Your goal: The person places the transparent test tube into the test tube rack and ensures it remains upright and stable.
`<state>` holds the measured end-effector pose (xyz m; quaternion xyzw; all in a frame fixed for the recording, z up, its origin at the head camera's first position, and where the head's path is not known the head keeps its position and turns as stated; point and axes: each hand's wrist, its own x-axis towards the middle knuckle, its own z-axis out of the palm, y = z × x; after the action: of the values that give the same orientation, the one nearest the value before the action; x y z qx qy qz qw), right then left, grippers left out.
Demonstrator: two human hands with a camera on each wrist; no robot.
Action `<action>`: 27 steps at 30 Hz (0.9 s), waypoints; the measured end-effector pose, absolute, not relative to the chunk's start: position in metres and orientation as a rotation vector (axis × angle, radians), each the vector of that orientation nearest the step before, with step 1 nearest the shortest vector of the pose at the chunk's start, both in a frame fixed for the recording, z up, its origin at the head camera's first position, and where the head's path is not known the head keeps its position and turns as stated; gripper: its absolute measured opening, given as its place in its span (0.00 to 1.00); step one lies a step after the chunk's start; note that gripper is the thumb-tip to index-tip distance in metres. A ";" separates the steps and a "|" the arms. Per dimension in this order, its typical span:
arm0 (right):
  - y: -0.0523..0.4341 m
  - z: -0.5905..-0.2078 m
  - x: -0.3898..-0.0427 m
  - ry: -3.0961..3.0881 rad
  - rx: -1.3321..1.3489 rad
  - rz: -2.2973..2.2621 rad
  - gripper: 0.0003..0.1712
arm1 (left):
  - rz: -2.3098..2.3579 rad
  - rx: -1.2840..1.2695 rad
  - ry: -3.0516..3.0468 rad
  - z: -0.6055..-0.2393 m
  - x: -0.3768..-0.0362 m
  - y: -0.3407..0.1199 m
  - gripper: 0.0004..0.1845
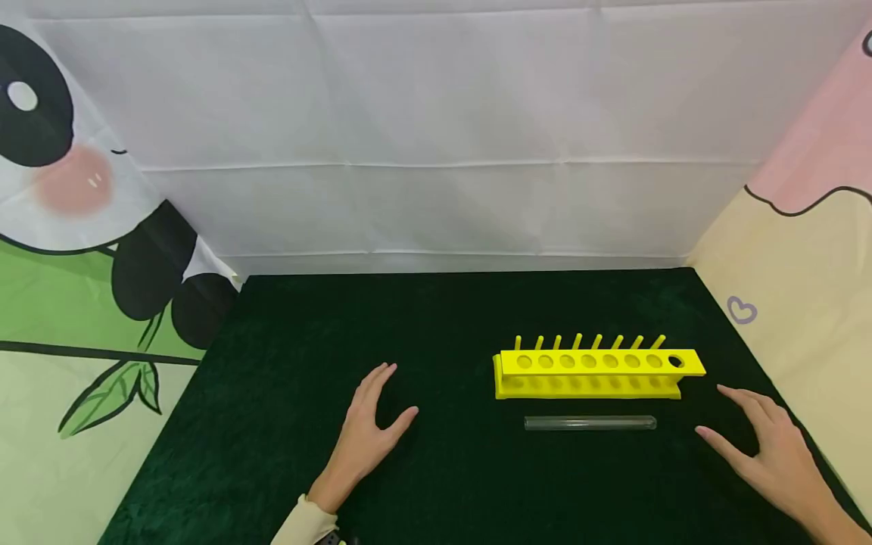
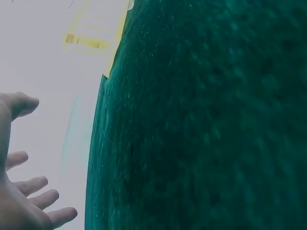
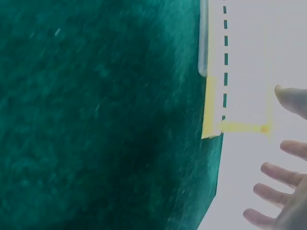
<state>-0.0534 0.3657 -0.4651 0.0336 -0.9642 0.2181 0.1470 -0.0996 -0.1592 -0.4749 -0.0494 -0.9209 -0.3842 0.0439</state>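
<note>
We see a clear test tube (image 1: 590, 423) lying on its side on the dark green counter (image 1: 443, 484), just in front of a yellow rack (image 1: 598, 370) and parallel to it. Our right hand (image 1: 773, 452) rests flat near the tube's rounded end (fingers spread, holding nothing). Our left hand (image 1: 368, 428) lies flat too, relaxed and empty, well apart to the left.

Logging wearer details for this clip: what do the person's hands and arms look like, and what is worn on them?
Both hands are bare: no gloves, rings or markings show. The left hand emerges from a cream long sleeve with a snug cuff. The right hand shows no sleeve up to the picture's edge.
</note>
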 end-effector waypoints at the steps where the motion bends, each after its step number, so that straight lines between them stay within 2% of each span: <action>1: 0.364 -0.463 -0.054 -2.774 0.100 0.630 0.44 | -1.203 -0.162 -2.794 -0.475 -0.100 -0.158 0.37; 18: 0.335 -0.436 -0.056 -2.711 0.203 0.704 0.39 | -1.674 -0.353 -2.552 -0.485 -0.128 -0.123 0.33; 27: 0.320 -0.423 -0.056 -2.714 0.311 0.712 0.36 | -1.773 -0.492 -2.532 -0.461 -0.128 -0.099 0.31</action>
<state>-0.0564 0.3196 -0.4235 0.1088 -0.9493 0.2489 0.1585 -0.1285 -0.0987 -0.4605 -0.1572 -0.8089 -0.5665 0.0058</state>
